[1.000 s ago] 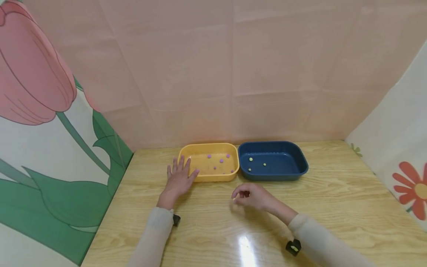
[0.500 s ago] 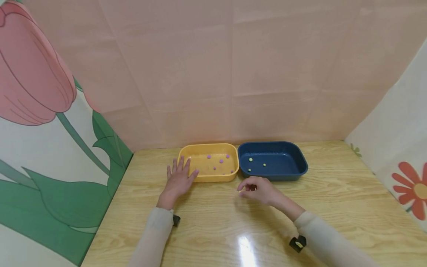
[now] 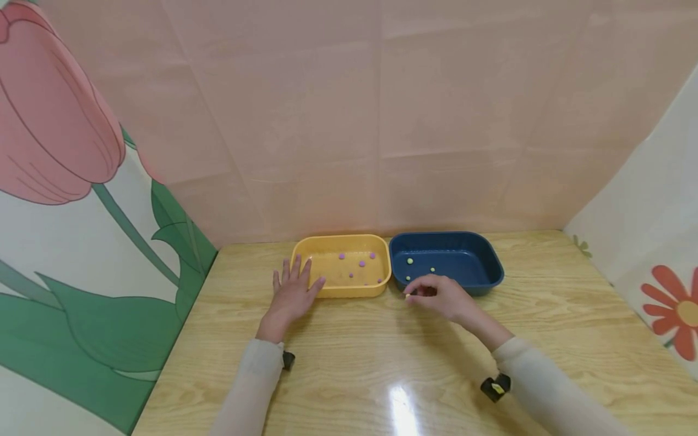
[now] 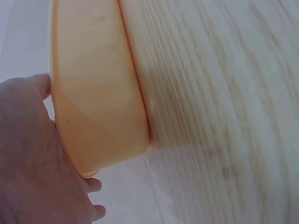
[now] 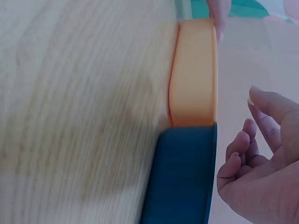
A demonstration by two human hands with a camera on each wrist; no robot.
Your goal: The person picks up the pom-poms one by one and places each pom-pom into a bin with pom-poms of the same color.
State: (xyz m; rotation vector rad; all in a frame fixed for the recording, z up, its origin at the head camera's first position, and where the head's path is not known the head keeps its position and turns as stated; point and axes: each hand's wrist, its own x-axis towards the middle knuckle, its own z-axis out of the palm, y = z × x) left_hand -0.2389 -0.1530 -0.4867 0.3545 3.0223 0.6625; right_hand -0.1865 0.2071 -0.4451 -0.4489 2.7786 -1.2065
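Observation:
At the front left corner of the yellow tray [image 3: 340,291], my left hand [image 3: 291,297] rests with fingers spread over the rim. In the left wrist view, that hand [image 4: 37,149] lies along the tray's outer edge [image 4: 93,93]. My right hand [image 3: 442,297] is raised just before the front rim of the dark blue tray [image 3: 463,266]. Its thumb and index finger pinch a small pale yellow ball [image 3: 408,296]; the other fingers are curled in the right wrist view. Several purple pieces [image 3: 362,263] lie in the yellow tray, and a few pale yellow balls [image 3: 410,261] in the blue one.
Both trays stand side by side, touching, at the back of the wooden table [image 3: 349,363]. Behind them rises a pink cloth wall [image 3: 382,121]. Flower-printed panels flank the table on the left and right.
My right hand has moved right and forward from the table toward the blue tray, with the small pale yellow ball between its fingertips. My left hand has stayed in place.

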